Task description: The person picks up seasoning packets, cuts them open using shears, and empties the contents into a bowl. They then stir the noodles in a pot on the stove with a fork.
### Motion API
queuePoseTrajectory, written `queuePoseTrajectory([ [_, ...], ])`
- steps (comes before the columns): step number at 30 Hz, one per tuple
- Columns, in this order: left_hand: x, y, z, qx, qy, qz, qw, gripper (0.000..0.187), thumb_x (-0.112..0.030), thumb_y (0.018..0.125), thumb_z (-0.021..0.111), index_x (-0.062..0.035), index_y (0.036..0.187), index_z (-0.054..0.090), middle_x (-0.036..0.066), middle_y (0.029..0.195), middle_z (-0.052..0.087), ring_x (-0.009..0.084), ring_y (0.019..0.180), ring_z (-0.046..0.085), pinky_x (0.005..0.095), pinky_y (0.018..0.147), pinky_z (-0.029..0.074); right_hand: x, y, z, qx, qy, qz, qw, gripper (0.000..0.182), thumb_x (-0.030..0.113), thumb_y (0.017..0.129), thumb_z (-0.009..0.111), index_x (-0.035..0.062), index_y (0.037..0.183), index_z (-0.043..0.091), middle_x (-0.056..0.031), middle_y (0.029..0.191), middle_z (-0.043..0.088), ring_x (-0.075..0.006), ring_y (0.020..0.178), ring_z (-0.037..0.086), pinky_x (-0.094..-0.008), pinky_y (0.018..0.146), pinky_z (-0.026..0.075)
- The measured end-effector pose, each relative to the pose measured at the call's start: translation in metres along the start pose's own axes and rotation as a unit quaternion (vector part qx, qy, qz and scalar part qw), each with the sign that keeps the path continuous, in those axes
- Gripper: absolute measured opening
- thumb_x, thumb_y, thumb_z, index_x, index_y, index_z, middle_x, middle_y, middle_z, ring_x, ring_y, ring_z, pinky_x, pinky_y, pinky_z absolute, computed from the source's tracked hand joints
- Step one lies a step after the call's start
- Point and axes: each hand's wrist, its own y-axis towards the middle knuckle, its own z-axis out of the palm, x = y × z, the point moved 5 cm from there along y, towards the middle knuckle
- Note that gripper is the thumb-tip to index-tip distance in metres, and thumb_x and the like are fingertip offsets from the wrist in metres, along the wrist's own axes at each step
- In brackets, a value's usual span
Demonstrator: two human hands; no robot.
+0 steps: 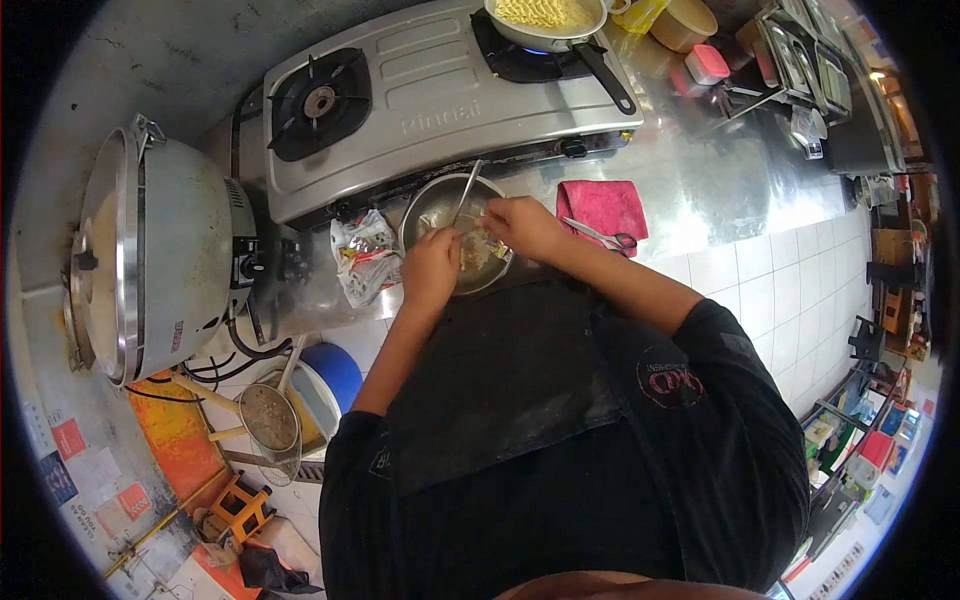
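A metal bowl [408, 222] stands on the counter in front of me, with a pale brownish powder or crumbs at its bottom. A spoon [470, 186] leans in it, its handle sticking up past the far rim. Over the bowl's left side my left hand [432, 266] is closed, fingertips pinched. My right hand [524, 228] is closed over the right side, its fingers also pinched. What the fingers hold is hidden or too small to name. A small shiny yellowish scrap [500, 252] shows just below the right fingers, at the bowl's inner right edge.
Left of the bowl lies a crumpled printed wrapper [364, 256]; to its right are a pink cloth [604, 204] and scissors [600, 234]. Behind is a gas stove [420, 90] with a pan [545, 40] of noodles over a lit blue flame. A large cooker [180, 250] stands left.
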Motion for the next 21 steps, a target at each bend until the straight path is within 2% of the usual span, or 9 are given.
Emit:
queuePoseTrajectory([
  [6,0.004,0.001,0.002,0.093,0.100,-0.075,0.988,0.020,-0.023,0.093,0.059,-0.0059,0.087,0.067,0.016,0.080,0.067,0.0371,0.076,0.066,0.0473,0.066,0.051,0.000,-0.002,-0.002,-0.045,-0.012,-0.014,0.999,0.024,0.025,0.089,0.065,0.0026,0.081,0.064,-0.0221,0.075,0.064,-0.0434,0.074,0.063,-0.0501,0.067,0.049],
  [8,0.007,0.000,0.003,0.059,0.077,-0.068,0.993,0.022,-0.025,0.094,0.059,-0.0066,0.085,0.067,0.017,0.080,0.068,0.0376,0.075,0.066,0.0479,0.065,0.051,-0.002,-0.003,-0.001,-0.086,0.086,-0.026,0.992,0.023,0.024,0.089,0.065,0.0025,0.082,0.065,-0.0219,0.074,0.064,-0.0428,0.074,0.064,-0.0498,0.067,0.049],
  [12,0.010,-0.002,0.003,-0.039,-0.035,-0.032,0.998,0.022,-0.026,0.093,0.059,-0.0074,0.085,0.067,0.018,0.081,0.068,0.0393,0.071,0.065,0.0494,0.063,0.050,-0.006,-0.001,0.003,-0.051,0.089,-0.008,0.995,0.022,0.023,0.088,0.068,0.0016,0.084,0.065,-0.0210,0.074,0.063,-0.0402,0.067,0.062,-0.0456,0.064,0.049],
  [14,0.021,-0.005,0.011,-0.033,-0.081,-0.064,0.994,0.025,-0.029,0.095,0.059,-0.0066,0.089,0.068,0.019,0.078,0.067,0.0388,0.066,0.063,0.0467,0.061,0.049,-0.005,-0.002,0.000,-0.005,0.077,0.067,0.995,0.023,0.024,0.090,0.069,0.0015,0.086,0.065,-0.0129,0.070,0.064,-0.0269,0.057,0.060,-0.0379,0.059,0.049],
  [15,0.021,-0.003,0.006,-0.037,-0.078,-0.067,0.994,0.025,-0.029,0.095,0.059,-0.0066,0.089,0.068,0.019,0.078,0.067,0.0388,0.066,0.063,0.0467,0.061,0.049,-0.008,0.000,0.004,-0.002,0.078,0.063,0.995,0.023,0.024,0.090,0.069,0.0015,0.086,0.065,-0.0129,0.070,0.064,-0.0269,0.057,0.060,-0.0379,0.059,0.049],
  [17,0.027,-0.003,0.013,0.087,-0.117,-0.193,0.970,0.031,-0.033,0.097,0.057,-0.0045,0.091,0.069,0.019,0.077,0.066,0.0366,0.063,0.061,0.0432,0.059,0.046,-0.028,0.000,0.023,0.047,0.334,0.172,0.925,0.022,0.024,0.093,0.068,0.0026,0.092,0.065,-0.0025,0.069,0.064,-0.0120,0.057,0.055,-0.0307,0.055,0.046],
  [18,0.028,-0.004,0.013,0.066,-0.135,-0.201,0.968,0.041,-0.038,0.099,0.055,-0.0010,0.086,0.067,0.017,0.071,0.063,0.0307,0.060,0.058,0.0416,0.057,0.043,-0.024,0.000,0.021,0.057,0.377,0.186,0.906,0.018,0.022,0.096,0.065,0.0043,0.093,0.063,0.0030,0.071,0.061,-0.0051,0.063,0.054,-0.0264,0.056,0.045],
  [19,0.028,-0.003,0.014,0.066,-0.137,-0.201,0.968,0.041,-0.038,0.099,0.055,-0.0010,0.086,0.067,0.017,0.071,0.063,0.0307,0.060,0.058,0.0416,0.057,0.043,-0.018,0.001,0.020,0.057,0.375,0.186,0.906,0.018,0.022,0.096,0.065,0.0043,0.093,0.063,0.0030,0.071,0.061,-0.0051,0.063,0.054,-0.0264,0.056,0.045],
  [21,0.030,-0.004,0.013,0.015,-0.213,-0.218,0.952,0.045,-0.038,0.101,0.052,0.0008,0.084,0.065,0.011,0.064,0.060,0.0225,0.056,0.058,0.0401,0.054,0.042,-0.006,0.002,0.014,-0.006,0.476,0.169,0.863,0.016,0.019,0.095,0.066,0.0044,0.092,0.062,0.0022,0.073,0.061,-0.0053,0.065,0.053,-0.0242,0.058,0.043],
])
